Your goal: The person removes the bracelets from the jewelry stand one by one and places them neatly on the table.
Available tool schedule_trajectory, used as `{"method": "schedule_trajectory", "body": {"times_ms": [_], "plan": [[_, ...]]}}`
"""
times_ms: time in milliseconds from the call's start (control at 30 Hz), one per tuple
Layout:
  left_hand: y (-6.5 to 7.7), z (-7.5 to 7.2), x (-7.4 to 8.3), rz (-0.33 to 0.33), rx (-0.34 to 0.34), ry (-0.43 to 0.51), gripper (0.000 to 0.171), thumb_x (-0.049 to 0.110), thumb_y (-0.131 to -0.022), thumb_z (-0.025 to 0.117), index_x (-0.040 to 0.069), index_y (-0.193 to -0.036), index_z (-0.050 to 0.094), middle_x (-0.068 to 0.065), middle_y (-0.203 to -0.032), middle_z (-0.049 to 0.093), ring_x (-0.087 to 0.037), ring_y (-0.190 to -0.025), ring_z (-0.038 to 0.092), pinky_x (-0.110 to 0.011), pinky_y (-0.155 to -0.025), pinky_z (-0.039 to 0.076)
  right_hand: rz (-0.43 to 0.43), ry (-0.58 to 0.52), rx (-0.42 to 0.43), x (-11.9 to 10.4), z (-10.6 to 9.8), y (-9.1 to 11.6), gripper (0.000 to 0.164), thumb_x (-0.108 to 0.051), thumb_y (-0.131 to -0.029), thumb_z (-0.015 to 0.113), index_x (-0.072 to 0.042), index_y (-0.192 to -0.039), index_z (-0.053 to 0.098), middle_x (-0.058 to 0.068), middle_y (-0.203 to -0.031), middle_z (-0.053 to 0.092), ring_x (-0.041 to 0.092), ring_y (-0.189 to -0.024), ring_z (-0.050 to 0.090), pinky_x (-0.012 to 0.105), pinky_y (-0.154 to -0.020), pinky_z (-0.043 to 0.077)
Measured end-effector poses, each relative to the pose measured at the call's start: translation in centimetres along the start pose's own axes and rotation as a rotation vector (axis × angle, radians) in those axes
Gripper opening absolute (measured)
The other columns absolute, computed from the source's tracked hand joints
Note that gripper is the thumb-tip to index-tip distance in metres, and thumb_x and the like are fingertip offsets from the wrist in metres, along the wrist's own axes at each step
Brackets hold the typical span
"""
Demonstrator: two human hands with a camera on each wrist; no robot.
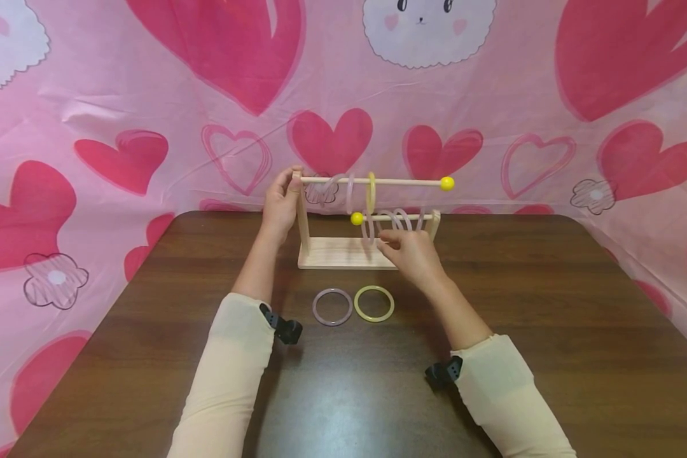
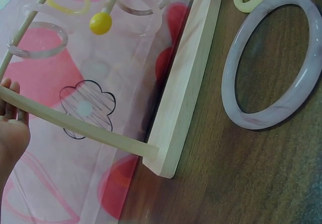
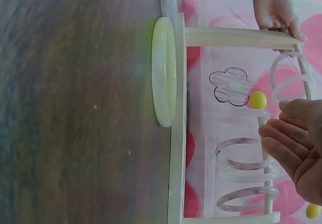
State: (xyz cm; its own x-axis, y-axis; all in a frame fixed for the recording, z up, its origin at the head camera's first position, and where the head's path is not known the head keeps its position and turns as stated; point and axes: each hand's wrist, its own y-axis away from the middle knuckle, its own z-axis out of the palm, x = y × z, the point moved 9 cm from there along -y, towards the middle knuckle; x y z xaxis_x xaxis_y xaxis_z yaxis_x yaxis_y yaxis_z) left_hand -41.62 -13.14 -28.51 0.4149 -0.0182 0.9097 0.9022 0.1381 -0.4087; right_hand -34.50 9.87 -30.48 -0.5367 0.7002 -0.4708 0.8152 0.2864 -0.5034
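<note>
A wooden bangle stand (image 1: 343,253) has an upper rod and a lower rod, each tipped with a yellow ball. My left hand (image 1: 280,203) grips the top of its left post (image 2: 75,124). The right hand (image 1: 415,254) is beside the lower rod's ball end, fingers nearly straight and thumb apart, with nothing between them. Close to its fingertips, a pale purple bangle (image 1: 368,230) hangs just behind the yellow ball (image 3: 258,100). Several more bangles (image 3: 241,199) hang further along this rod. The upper rod carries a yellow bangle (image 1: 371,193) and pale purple bangles (image 1: 350,194).
A purple bangle (image 1: 333,323) and a yellow bangle (image 1: 374,319) lie side by side on the brown table (image 1: 343,394), in front of the stand. A pink cloth (image 1: 401,95) printed with hearts hangs behind the table.
</note>
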Motion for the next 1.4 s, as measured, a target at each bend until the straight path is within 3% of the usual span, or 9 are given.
{"method": "schedule_trajectory", "body": {"times_ms": [233,567,767,1033,1167,1267,1400], "plan": [[-0.1,0.0,-0.2,-0.009,-0.002,0.002,0.038,0.021,-0.094,0.048,-0.004,-0.122,0.050,-0.025,-0.120,0.052,-0.022,-0.102,0.048,-0.026,-0.086,0.038,-0.019,0.003,0.119,-0.2,-0.8,0.1,0.025,-0.011,-0.081,0.072,0.001,-0.102,0.069,0.013,-0.091,0.069,0.025,-0.076,0.066,0.039,-0.068,0.052],[0.0,0.1,0.0,0.009,0.002,0.004,0.038,0.021,-0.093,0.048,-0.005,-0.121,0.050,-0.026,-0.119,0.052,-0.008,-0.093,0.048,-0.025,-0.085,0.038,-0.055,-0.089,0.289,-0.3,-1.7,0.2,0.033,-0.007,-0.075,0.076,0.002,-0.106,0.068,0.015,-0.089,0.069,0.025,-0.074,0.067,0.033,-0.064,0.054],[0.0,0.0,0.0,0.012,-0.002,0.004,0.040,0.022,-0.092,0.049,-0.005,-0.121,0.050,-0.026,-0.120,0.052,-0.008,-0.093,0.048,-0.025,-0.083,0.038,-0.046,-0.053,0.353,-0.7,-2.4,-0.3,0.030,-0.009,-0.074,0.078,0.002,-0.101,0.070,0.014,-0.084,0.069,0.024,-0.073,0.067,0.036,-0.066,0.053],[-0.1,0.0,0.0,0.025,-0.004,0.012,0.039,0.021,-0.092,0.049,-0.005,-0.121,0.051,-0.026,-0.119,0.052,-0.008,-0.091,0.048,-0.024,-0.081,0.038,0.049,-0.087,0.343,-0.5,-2.5,-1.5,0.026,-0.014,-0.079,0.074,0.000,-0.100,0.070,0.013,-0.088,0.069,0.025,-0.079,0.067,0.037,-0.074,0.051],[-0.1,0.0,0.0,0.016,0.001,0.011,0.038,0.020,-0.092,0.048,-0.005,-0.121,0.051,-0.025,-0.118,0.053,-0.016,-0.096,0.050,-0.024,-0.082,0.039,0.080,-0.123,0.350,-0.4,-2.4,-1.8,0.030,-0.016,-0.078,0.076,0.001,-0.102,0.070,0.014,-0.089,0.069,0.024,-0.080,0.067,0.037,-0.072,0.052],[0.0,0.0,0.0,0.011,-0.001,0.002,0.037,0.019,-0.093,0.048,-0.006,-0.121,0.050,-0.025,-0.118,0.053,-0.020,-0.100,0.049,-0.024,-0.083,0.039,0.066,-0.092,0.378,-0.6,-2.4,-1.8,0.031,-0.018,-0.076,0.077,0.000,-0.099,0.071,0.014,-0.086,0.069,0.024,-0.078,0.067,0.037,-0.072,0.052],[0.0,0.0,0.1,0.013,-0.003,0.003,0.034,0.016,-0.095,0.047,-0.006,-0.121,0.050,-0.026,-0.119,0.052,-0.014,-0.098,0.049,-0.024,-0.084,0.038,0.079,-0.055,0.385,-0.5,-2.3,-2.1,0.031,-0.021,-0.075,0.078,-0.001,-0.098,0.072,0.013,-0.084,0.069,0.024,-0.078,0.067,0.038,-0.074,0.051]]}}
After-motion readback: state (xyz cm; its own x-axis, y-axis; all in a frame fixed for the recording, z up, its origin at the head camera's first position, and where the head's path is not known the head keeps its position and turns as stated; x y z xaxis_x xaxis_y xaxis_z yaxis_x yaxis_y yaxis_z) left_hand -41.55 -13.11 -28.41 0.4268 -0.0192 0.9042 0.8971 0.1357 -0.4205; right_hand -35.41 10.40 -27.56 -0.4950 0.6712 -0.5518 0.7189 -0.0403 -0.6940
